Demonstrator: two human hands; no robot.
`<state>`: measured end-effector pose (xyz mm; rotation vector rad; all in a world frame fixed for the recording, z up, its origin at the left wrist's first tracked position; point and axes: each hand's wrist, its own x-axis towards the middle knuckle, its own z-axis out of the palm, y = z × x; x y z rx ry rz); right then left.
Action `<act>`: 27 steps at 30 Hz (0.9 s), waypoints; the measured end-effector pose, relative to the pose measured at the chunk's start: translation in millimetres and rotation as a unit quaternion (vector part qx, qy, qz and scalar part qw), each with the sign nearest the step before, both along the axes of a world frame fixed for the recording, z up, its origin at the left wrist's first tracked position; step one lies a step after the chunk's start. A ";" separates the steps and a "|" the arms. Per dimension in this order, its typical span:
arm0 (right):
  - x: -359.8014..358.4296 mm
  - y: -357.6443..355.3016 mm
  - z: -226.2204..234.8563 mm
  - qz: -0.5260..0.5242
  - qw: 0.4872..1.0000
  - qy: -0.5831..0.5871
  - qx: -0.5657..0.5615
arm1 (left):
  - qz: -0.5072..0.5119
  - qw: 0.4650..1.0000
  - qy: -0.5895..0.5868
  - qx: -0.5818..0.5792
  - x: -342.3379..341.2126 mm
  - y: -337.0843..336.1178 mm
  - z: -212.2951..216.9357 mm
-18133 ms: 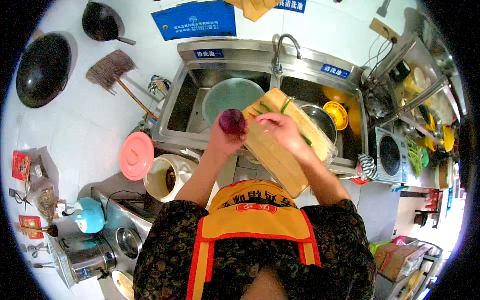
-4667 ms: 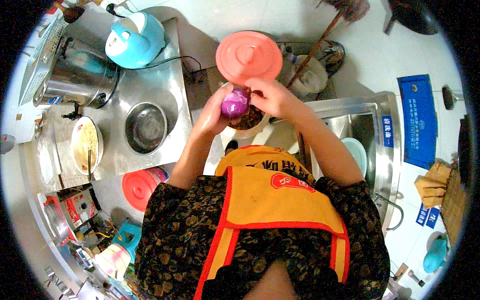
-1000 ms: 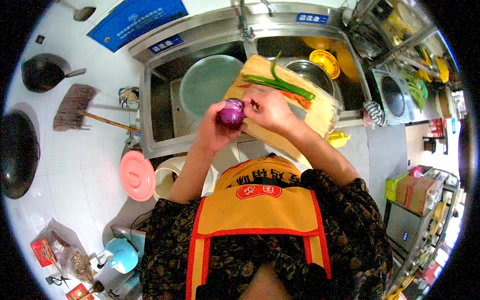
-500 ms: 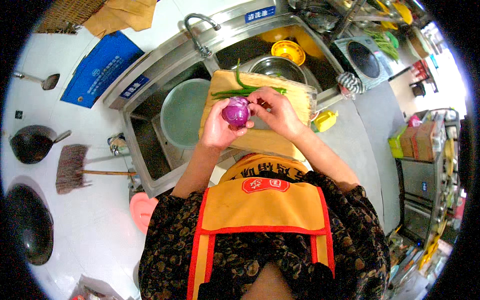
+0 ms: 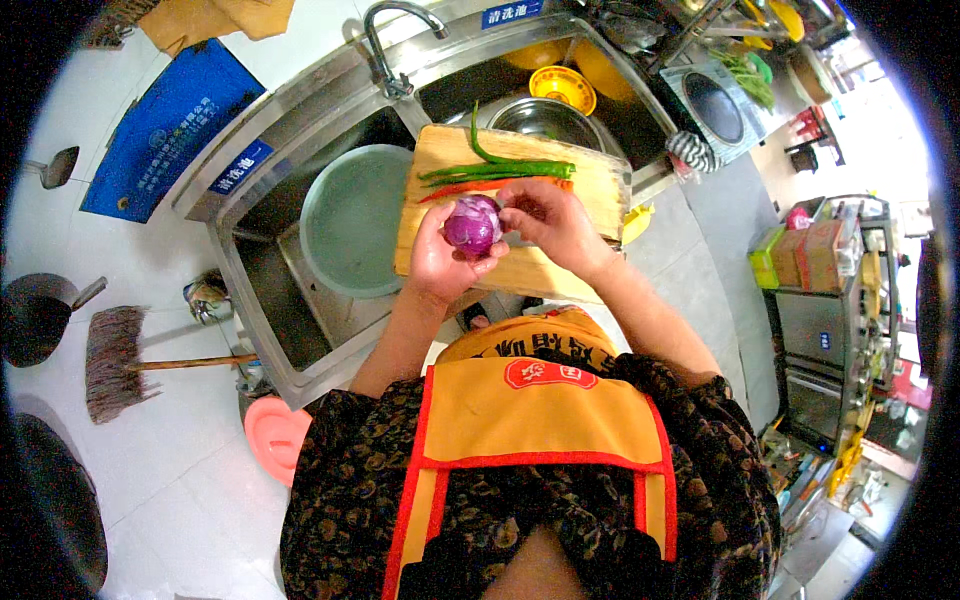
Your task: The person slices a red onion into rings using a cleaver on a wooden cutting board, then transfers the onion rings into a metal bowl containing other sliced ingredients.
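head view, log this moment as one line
left hand: holds purple onion; right hand: at its right side; cutting board: green peppers on top

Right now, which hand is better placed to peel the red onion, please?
Probably the right hand: it is curled close at the right side of the red onion. The left hand cradles it, so seems better kept for support.

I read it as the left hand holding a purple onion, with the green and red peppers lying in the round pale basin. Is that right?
Not quite: in the head view the green and red peppers lie on the wooden board, not in the round pale basin. The left hand does hold the purple onion.
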<state>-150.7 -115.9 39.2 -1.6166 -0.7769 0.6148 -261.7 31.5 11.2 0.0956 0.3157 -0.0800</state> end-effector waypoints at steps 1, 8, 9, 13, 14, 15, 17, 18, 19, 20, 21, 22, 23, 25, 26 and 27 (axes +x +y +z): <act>-1.3 2.2 3.4 0.016 0.997 -0.076 -0.022 | 0.000 1.000 0.007 0.024 -2.8 1.3 -1.3; -16.1 23.7 8.5 0.094 0.918 -0.363 -0.126 | 0.005 0.988 0.042 0.152 -25.8 13.0 -12.1; -15.5 25.7 3.8 0.111 0.917 -0.361 -0.128 | 0.025 0.981 0.079 0.174 -29.3 10.7 -10.7; -15.0 32.2 0.3 0.160 0.917 -0.343 -0.124 | 0.023 0.991 0.065 0.118 -45.2 10.2 -15.6; -13.8 33.4 -0.4 0.173 0.916 -0.336 -0.133 | 0.011 0.994 0.050 0.096 -49.0 10.8 -17.7; -12.2 34.7 -1.8 0.186 0.914 -0.330 -0.142 | 0.000 0.997 0.034 0.074 -52.5 11.9 -19.9; -2.7 36.0 -2.1 0.201 0.903 -0.352 -0.145 | -0.018 0.997 0.043 0.056 -59.9 13.9 -22.6; 3.3 37.5 -2.5 0.209 0.896 -0.363 -0.146 | -0.028 0.995 0.070 0.059 -65.4 12.8 -25.6; 11.9 40.6 -5.3 0.195 0.895 -0.374 -0.146 | -0.040 0.993 0.097 0.062 -70.1 11.7 -26.6; 22.3 45.7 -10.2 0.181 0.893 -0.385 -0.146 | -0.054 0.986 0.078 0.135 -78.2 14.3 -19.6; 31.3 52.2 -14.3 0.166 0.892 -0.396 -0.146 | -0.061 0.985 0.042 0.156 -84.1 19.4 -20.6; 34.2 62.9 -12.7 0.175 0.882 -0.400 -0.177 | -0.069 0.982 0.006 0.175 -88.8 23.7 -22.9; 32.5 79.1 -18.7 0.197 0.877 -0.393 -0.193 | -0.080 0.977 -0.030 0.195 -89.9 24.8 -26.1; 9.0 119.0 -19.3 0.277 0.879 -0.371 -0.114 | -0.013 0.971 0.062 0.231 -94.9 22.1 -37.6; -5.8 136.4 -5.7 0.330 0.876 -0.351 -0.019 | 0.021 0.963 0.110 0.246 -100.3 20.5 -41.2; -14.8 146.7 3.6 0.313 0.882 -0.351 0.047 | 0.043 0.949 0.119 0.287 -100.0 18.6 -42.0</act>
